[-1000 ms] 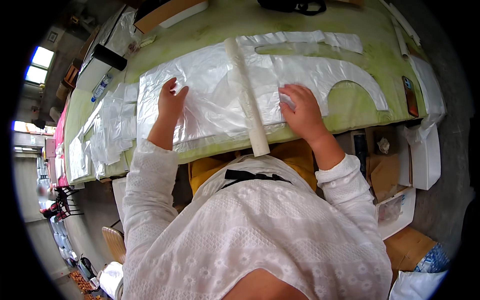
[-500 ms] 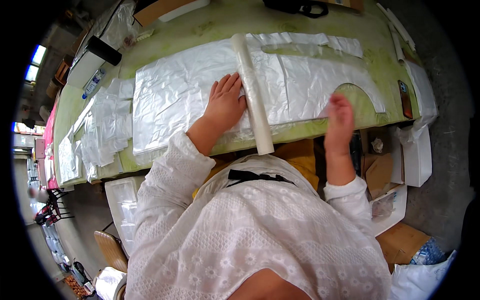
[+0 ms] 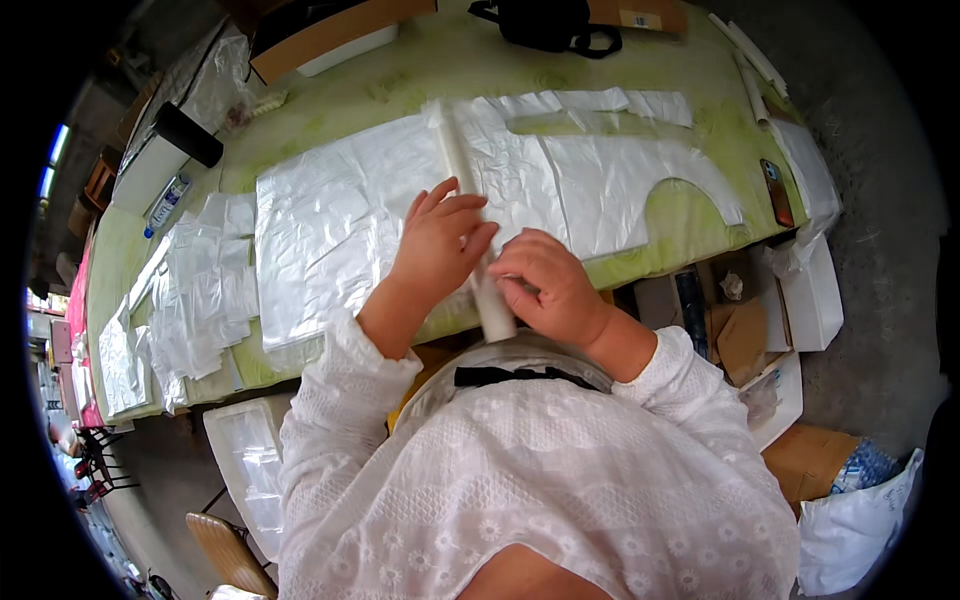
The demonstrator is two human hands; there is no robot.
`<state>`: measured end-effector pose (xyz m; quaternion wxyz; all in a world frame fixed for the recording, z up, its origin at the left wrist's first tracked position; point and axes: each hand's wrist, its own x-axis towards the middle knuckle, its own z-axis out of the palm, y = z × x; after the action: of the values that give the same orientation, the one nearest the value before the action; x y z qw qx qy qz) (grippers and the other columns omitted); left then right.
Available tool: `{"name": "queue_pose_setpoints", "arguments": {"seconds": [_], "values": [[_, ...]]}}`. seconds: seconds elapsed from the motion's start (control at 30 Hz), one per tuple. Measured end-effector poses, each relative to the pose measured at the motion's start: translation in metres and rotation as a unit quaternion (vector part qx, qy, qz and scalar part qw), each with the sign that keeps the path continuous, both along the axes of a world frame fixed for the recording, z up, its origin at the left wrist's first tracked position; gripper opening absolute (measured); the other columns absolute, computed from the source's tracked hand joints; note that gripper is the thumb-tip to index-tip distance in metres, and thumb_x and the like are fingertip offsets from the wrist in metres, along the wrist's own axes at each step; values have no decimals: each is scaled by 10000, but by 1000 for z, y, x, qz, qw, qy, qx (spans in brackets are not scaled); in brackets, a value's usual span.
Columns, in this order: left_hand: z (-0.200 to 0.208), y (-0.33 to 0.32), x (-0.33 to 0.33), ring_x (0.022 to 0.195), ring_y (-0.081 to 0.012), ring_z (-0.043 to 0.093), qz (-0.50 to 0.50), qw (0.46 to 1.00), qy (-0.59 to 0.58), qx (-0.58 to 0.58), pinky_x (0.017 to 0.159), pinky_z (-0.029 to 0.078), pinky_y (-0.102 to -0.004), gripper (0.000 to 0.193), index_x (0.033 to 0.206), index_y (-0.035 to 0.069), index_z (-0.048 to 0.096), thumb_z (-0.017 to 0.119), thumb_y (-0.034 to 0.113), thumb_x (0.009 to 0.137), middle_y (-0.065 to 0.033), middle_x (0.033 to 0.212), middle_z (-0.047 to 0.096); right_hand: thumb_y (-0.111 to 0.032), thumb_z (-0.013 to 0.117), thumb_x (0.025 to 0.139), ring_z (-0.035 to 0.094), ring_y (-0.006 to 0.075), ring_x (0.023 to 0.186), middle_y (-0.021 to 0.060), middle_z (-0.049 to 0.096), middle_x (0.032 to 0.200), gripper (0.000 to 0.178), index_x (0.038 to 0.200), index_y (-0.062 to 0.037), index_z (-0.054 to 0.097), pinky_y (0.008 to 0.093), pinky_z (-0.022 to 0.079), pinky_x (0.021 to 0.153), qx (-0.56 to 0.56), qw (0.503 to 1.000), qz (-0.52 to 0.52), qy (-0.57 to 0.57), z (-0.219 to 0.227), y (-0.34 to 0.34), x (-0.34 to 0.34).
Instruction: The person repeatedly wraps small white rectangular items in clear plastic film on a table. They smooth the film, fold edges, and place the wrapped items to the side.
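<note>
A pale, narrow roll (image 3: 455,150) lies across flat white plastic bags (image 3: 330,220), its near end reaching past the table edge toward my waist. To its right, the bags have a curved handle cutout and long straps. My left hand (image 3: 435,245) is over the roll's left side, fingers spread and thumb toward the roll; whether it touches is hard to tell. My right hand (image 3: 550,285) is at the roll's right side, fingers curled and the thumb close to the index finger. What those fingertips pinch, if anything, is too small to make out.
Smaller plastic bags (image 3: 205,290) lie in overlapping rows on the left of the green-covered table (image 3: 400,85). A bottle (image 3: 167,205), a black cylinder (image 3: 188,136), a black bag (image 3: 545,22) and a phone (image 3: 776,192) rest around the edges. Boxes (image 3: 815,300) stand below right.
My right hand has come left from above the table's front edge to the roll, its fingers curling. My left hand has lifted from lying flat, its fingers now spread over the roll's side.
</note>
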<state>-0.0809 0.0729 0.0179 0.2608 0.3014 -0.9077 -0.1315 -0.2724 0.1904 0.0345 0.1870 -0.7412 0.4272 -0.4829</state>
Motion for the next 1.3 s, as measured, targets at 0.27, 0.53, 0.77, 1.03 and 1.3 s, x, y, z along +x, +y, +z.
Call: {"name": "queue_pose_setpoints", "arguments": {"seconds": [0.27, 0.53, 0.77, 1.03, 1.3], "values": [[4, 42, 43, 1514, -452, 289, 109, 989, -5, 104, 1224, 266, -561, 506, 1339, 205, 694, 737, 231, 835, -125, 1600, 437, -289, 792, 835, 299, 467, 1473, 222, 352, 1578, 537, 1355, -263, 664, 591, 267, 1204, 17, 937, -237, 256, -39, -78, -25], [-17, 49, 73, 1511, -432, 322, 141, 979, 70, 127, 1232, 206, -602, 497, 1359, 248, 684, 682, 288, 864, -132, 1624, 423, -597, 673, 887, 153, 413, 1567, 138, 225, 1705, 737, 1528, -273, 507, 631, 167, 1233, 267, 850, -254, 375, -16, -170, -14], [-8, 54, 67, 1473, -422, 374, 157, 981, 55, 102, 1211, 261, -579, 513, 1343, 199, 678, 738, 300, 844, -146, 1561, 476, -404, 727, 861, 268, 375, 1538, 92, 393, 1624, 784, 1518, -76, 453, 669, 201, 1207, 8, 958, -99, 270, -20, -144, 35], [-13, 42, 79, 1305, -407, 503, 124, 903, 410, 38, 1133, 379, -503, 354, 1128, 43, 636, 574, -54, 793, -187, 1319, 594, -154, 732, 862, 462, 370, 1419, 116, 623, 1396, 375, 1225, -65, 706, 440, 435, 1132, -38, 978, 83, 185, -26, -83, 91], [28, -15, 83, 1438, -372, 440, -25, 981, 30, 190, 1195, 319, -489, 271, 1135, 64, 726, 619, 275, 1005, -137, 1311, 674, -120, 716, 865, 516, 375, 1338, 123, 668, 1241, 267, 1129, -82, 714, 458, 436, 1115, 22, 982, 109, 154, -19, -72, 105]]}}
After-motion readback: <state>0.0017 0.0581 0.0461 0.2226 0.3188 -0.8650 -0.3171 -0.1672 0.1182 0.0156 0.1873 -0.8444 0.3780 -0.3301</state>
